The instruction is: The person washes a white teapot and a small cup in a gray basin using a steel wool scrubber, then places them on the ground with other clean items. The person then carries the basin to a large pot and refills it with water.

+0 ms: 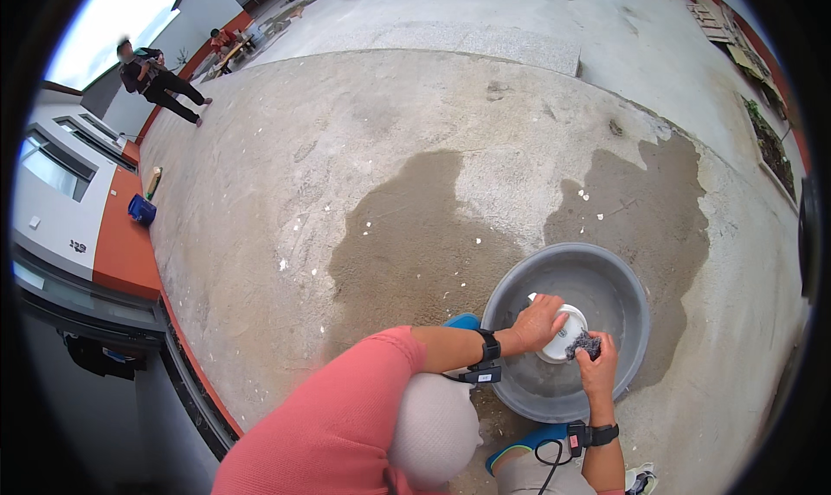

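Note:
A round grey plastic basin (633,287) stands on the concrete before me, with some water in its bottom. Over it, my left hand (537,323) grips a white dish (556,350) by its edge; the dish's round base with a small mark faces up. My right hand (598,359) pinches a dark grey scrubbing pad (584,345) against the dish's right side. A small white piece, perhaps a handle, shows beyond my left fingers. Both wrists wear black straps with small devices.
Wet patches (422,235) and white flecks mark the concrete around the basin. My blue shoes are close to its near side. A person (156,79) stands far left; another sits by a low table (235,52). A blue bucket (141,209) is by the wall.

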The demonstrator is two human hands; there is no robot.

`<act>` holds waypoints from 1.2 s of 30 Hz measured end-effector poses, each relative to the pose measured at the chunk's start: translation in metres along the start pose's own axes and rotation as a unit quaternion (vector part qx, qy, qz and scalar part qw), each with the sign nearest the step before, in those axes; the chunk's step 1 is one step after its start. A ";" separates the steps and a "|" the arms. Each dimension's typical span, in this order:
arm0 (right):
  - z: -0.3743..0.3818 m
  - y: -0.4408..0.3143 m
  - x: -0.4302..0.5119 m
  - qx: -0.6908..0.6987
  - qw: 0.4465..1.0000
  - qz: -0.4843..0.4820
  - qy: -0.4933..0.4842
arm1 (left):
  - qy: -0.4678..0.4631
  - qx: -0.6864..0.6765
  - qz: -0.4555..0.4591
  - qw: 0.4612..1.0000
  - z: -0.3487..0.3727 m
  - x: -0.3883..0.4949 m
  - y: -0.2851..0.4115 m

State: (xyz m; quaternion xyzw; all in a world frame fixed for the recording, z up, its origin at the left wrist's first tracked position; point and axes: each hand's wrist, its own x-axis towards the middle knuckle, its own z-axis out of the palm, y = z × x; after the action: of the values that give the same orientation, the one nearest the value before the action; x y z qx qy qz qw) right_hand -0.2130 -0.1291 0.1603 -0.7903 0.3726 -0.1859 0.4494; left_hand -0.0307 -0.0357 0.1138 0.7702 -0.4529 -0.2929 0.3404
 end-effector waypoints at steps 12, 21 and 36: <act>0.003 0.007 -0.003 -0.024 1.000 -0.006 0.014 | 0.029 0.011 0.017 0.999 0.010 0.001 -0.008; 0.003 0.003 -0.004 -0.011 1.000 0.020 0.010 | 0.040 0.000 0.040 0.998 0.010 0.001 -0.010; 0.005 0.008 -0.004 -0.012 0.999 0.034 0.006 | 0.027 -0.001 0.034 0.999 0.010 0.002 -0.011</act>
State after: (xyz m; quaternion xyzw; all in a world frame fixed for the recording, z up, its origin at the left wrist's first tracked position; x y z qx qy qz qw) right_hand -0.2162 -0.1260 0.1513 -0.7816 0.4037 -0.1706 0.4439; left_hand -0.0321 -0.0360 0.0994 0.7615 -0.4692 -0.2603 0.3636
